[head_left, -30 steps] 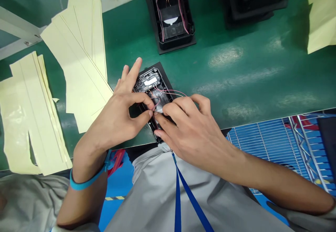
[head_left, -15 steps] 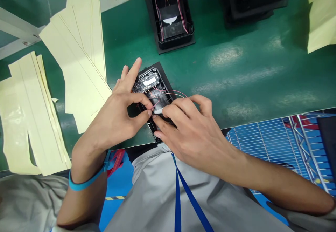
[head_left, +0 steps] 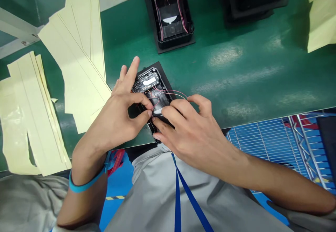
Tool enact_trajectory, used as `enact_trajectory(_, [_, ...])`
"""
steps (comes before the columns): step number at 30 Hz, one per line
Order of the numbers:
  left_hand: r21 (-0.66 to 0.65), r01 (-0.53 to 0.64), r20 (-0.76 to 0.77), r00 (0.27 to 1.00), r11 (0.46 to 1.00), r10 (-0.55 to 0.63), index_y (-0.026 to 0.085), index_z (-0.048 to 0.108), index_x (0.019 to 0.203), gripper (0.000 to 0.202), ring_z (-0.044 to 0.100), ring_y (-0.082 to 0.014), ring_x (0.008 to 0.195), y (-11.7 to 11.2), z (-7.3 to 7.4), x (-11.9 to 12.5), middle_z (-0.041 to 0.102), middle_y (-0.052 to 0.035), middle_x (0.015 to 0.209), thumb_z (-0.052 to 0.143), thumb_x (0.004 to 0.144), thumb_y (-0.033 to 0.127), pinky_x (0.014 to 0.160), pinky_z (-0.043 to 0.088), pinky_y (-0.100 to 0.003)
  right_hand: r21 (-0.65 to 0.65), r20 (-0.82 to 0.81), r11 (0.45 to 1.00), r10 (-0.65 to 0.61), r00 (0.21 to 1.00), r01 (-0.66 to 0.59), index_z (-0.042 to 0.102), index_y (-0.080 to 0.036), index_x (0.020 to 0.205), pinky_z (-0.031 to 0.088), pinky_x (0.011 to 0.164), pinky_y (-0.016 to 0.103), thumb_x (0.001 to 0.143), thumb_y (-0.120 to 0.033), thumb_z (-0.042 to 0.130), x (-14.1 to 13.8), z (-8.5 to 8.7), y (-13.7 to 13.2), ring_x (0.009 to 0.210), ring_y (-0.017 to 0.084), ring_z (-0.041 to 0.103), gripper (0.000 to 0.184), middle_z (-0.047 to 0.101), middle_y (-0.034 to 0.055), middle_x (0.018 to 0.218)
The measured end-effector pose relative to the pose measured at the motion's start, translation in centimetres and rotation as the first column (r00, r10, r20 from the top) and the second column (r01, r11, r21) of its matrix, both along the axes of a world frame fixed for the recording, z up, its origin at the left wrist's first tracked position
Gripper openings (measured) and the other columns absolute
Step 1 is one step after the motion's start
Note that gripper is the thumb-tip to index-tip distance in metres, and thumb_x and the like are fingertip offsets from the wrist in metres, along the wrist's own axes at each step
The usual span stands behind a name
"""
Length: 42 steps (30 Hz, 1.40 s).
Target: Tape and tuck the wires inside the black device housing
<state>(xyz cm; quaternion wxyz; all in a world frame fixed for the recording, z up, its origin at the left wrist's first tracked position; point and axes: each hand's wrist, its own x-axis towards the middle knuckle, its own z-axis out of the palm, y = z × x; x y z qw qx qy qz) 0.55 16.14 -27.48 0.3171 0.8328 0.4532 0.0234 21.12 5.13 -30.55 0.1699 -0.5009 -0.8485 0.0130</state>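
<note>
An open black plastic housing (head_left: 163, 81) lies tilted at the table's near edge, with a circuit board (head_left: 146, 83) at its far end. Over its left side, my left hand (head_left: 119, 111) pinches a thin pink wire (head_left: 158, 102) between thumb and index finger; the other fingers stretch away. My right hand (head_left: 189, 127) is over the housing's near right part, its thumb and index finger close together low inside. What those fingertips hold, if anything, is hidden. More pink wires (head_left: 175, 92) loop from the board toward my right hand. Part of a white disc (head_left: 158, 111) shows beneath my fingers.
A second open housing (head_left: 174, 44) with board and wires sits farther back on the green table (head_left: 252, 81). Yellowish paper sheets (head_left: 78, 56) lie at left, another yellow sheet (head_left: 321, 21) at far right. Black stacked pieces (head_left: 257, 4) stand behind; a wire rack (head_left: 262, 144) is below right.
Both hands stay almost in place at the housing. My left hand's raised fingers have shifted slightly left, and my right hand's fingers have moved a very little to the left.
</note>
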Motion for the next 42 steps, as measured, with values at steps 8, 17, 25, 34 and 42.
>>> enact_trajectory(8, [0.138,0.024,-0.043,0.999,0.99,-0.018,0.02,0.078,0.089,0.009,-0.004,-0.042,0.175,-0.9,0.0,0.7,0.004,0.0195,0.183,0.069,0.091,0.022,0.145,0.012,-0.07,0.015,0.036,1.0,0.02,0.999,-0.021,0.075,-0.012,0.131,0.036,0.113,0.054,0.119,-0.038,0.047,0.0,0.1,-0.2,0.12,0.027,0.055,0.041,0.068,0.0094,0.122])
enact_trajectory(17, [0.082,-0.06,-0.051,0.997,0.995,0.064,0.027,0.079,0.09,0.028,0.002,-0.0327,0.177,0.1,-0.1,0.4,0.008,0.0268,0.179,0.059,0.095,0.046,0.148,0.013,-0.058,0.041,0.078,0.997,0.056,0.995,-0.059,0.076,-0.011,0.132,0.037,0.111,0.054,0.119,-0.041,0.046,0.2,0.2,-0.1,0.119,0.027,0.055,0.044,0.066,0.0087,0.111])
enact_trajectory(25, [0.068,-0.075,-0.051,0.996,0.995,0.078,0.027,0.079,0.089,0.029,0.02,-0.0303,0.175,0.4,0.0,0.5,0.018,0.0249,0.179,0.058,0.093,0.048,0.148,0.024,-0.051,0.045,0.114,0.996,0.068,0.991,-0.074,0.074,-0.01,0.133,0.038,0.105,0.052,0.12,-0.04,0.044,0.3,0.2,0.0,0.121,0.027,0.052,0.045,0.066,0.0099,0.115])
enact_trajectory(34, [0.089,-0.056,0.008,0.998,0.994,0.055,0.025,0.081,0.09,0.016,0.035,-0.0323,0.17,0.4,0.3,0.4,0.037,0.0129,0.176,0.067,0.093,0.033,0.145,0.031,-0.057,0.032,0.137,0.997,0.068,0.988,-0.073,0.072,-0.006,0.131,0.038,0.093,0.048,0.12,-0.043,0.043,-0.1,0.3,0.6,0.109,0.025,0.051,0.048,0.061,0.0093,0.108])
enact_trajectory(42, [0.121,-0.085,0.004,0.996,0.989,0.085,0.024,0.081,0.09,0.014,0.044,-0.0324,0.165,0.2,0.5,0.4,0.042,0.01,0.173,0.067,0.092,0.026,0.141,0.04,-0.054,0.031,0.109,0.997,0.073,0.991,-0.076,0.074,-0.009,0.133,0.037,0.096,0.05,0.119,-0.043,0.046,0.0,0.0,0.4,0.112,0.027,0.054,0.046,0.064,0.0089,0.109])
